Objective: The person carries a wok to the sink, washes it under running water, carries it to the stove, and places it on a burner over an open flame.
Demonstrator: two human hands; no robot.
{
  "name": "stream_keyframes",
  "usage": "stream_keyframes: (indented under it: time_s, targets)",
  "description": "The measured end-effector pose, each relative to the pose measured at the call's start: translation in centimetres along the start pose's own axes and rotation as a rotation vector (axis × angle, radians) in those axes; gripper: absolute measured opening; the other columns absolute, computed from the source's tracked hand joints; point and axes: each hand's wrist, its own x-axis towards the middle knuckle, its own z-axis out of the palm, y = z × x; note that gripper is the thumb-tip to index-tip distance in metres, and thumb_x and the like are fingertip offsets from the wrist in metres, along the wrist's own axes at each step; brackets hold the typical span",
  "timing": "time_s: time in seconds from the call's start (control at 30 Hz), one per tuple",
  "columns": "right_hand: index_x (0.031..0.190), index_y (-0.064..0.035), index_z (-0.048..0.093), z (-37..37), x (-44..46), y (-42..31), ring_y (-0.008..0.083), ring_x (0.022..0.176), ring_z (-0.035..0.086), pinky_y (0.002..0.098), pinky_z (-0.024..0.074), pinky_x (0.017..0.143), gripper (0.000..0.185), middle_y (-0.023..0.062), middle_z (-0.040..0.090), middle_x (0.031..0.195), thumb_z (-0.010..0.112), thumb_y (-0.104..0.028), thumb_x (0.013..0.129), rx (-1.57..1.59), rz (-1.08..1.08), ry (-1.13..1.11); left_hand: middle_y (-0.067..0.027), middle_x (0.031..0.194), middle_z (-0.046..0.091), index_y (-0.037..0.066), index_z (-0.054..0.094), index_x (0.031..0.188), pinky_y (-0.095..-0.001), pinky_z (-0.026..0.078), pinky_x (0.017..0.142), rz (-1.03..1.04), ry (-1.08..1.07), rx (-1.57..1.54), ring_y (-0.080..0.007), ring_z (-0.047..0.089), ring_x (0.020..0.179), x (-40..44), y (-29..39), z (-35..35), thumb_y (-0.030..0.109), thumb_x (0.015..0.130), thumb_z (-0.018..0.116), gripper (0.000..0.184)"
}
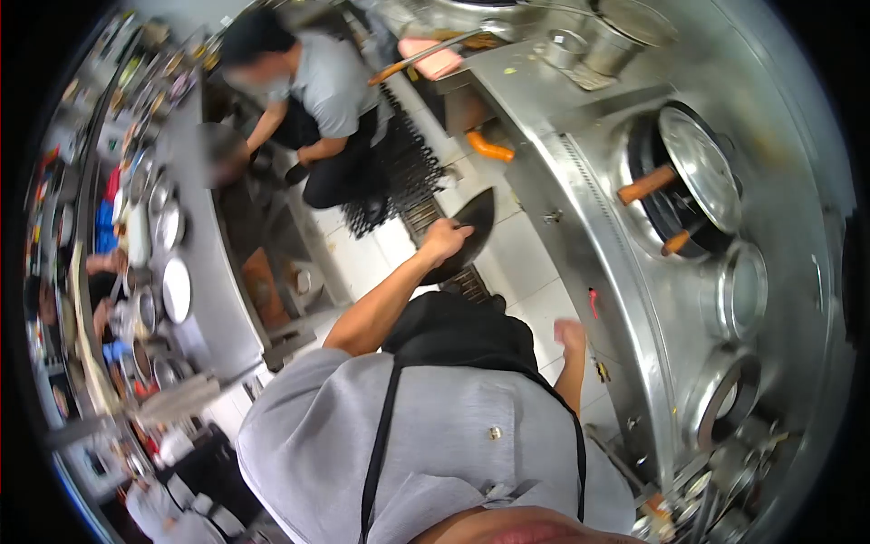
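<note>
My left hand (447, 240) is closed around the edge of a dark wok (478, 220), which hangs tilted in front of me above the tiled floor. Part of the wok lies hidden behind the hand and forearm. On the other side, my right hand (569, 335) is beside the front of the steel stove counter (598, 245). It touches nothing that I can see, and its fingers are too smeared to read.
Ahead on the left a person (322, 100) crouches by a steel worktable (213, 299), near a black floor mat (403, 154). The stove holds a pot with a tilted lid (698, 168). An orange pipe (489, 147) sticks out beneath the counter. A drain grate (471, 286) crosses the floor.
</note>
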Motion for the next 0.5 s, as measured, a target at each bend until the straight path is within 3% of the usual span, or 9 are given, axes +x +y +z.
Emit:
stream_keyframes:
  time_s: [0.07,0.13,0.23,0.3,0.5]
  targets:
    - [0.085,-0.0011,0.065,0.2,-4.6,0.3,0.0146,0.054,0.051,0.0278,0.0423,0.048,0.022,0.0029,0.057,0.065,0.059,-0.023,0.084,-0.059,0.319,-0.007,-0.0188,0.078,0.065,-0.005,0.067,0.084,-0.0392,0.047,0.074,0.041,0.061,0.141,-0.0263,0.063,0.080,-1.5,1.2,1.0,0.034,0.080,0.065,0.038]
    - [0.090,0.0021,0.065,0.1,-8.2,-0.1,0.0210,0.056,0.054,0.0299,0.0447,0.051,0.031,0.0056,0.060,0.070,0.061,-0.027,0.082,-0.347,0.393,-0.095,-0.0207,0.083,0.066,-0.003,0.067,0.086,-0.0393,0.048,0.077,0.002,0.038,0.174,-0.0307,0.064,0.083,-3.0,2.6,1.6,0.035,0.080,0.065,0.038]
    - [0.086,0.0028,0.065,-0.6,-9.6,1.9,0.0223,0.057,0.055,0.0310,0.0454,0.052,0.032,0.0069,0.061,0.069,0.064,-0.029,0.079,-0.602,0.295,-0.192,-0.0208,0.083,0.066,-0.003,0.067,0.086,-0.0395,0.048,0.077,0.013,0.011,0.143,-0.0317,0.064,0.084,-4.9,4.8,3.2,0.035,0.080,0.065,0.039]
    - [0.084,0.0033,0.066,-1.3,-9.8,3.4,0.0232,0.057,0.056,0.0317,0.0460,0.052,0.033,0.0078,0.062,0.068,0.066,-0.029,0.077,-0.693,0.198,-0.236,-0.0261,0.092,0.065,-0.005,0.067,0.094,-0.0401,0.048,0.083,0.075,-0.029,0.214,-0.0356,0.064,0.092,-5.4,5.4,4.7,0.034,0.079,0.065,0.042]
    - [0.076,0.0046,0.067,-6.6,-11.8,7.6,0.0258,0.058,0.059,0.0338,0.0476,0.055,0.037,0.0105,0.064,0.065,0.073,-0.032,0.072,-0.669,0.058,-0.197,-0.0232,0.083,0.065,-0.003,0.067,0.086,-0.0407,0.048,0.077,0.161,-0.042,0.320,-0.0342,0.064,0.083,-8.7,6.7,10.8,0.039,0.080,0.063,0.043]
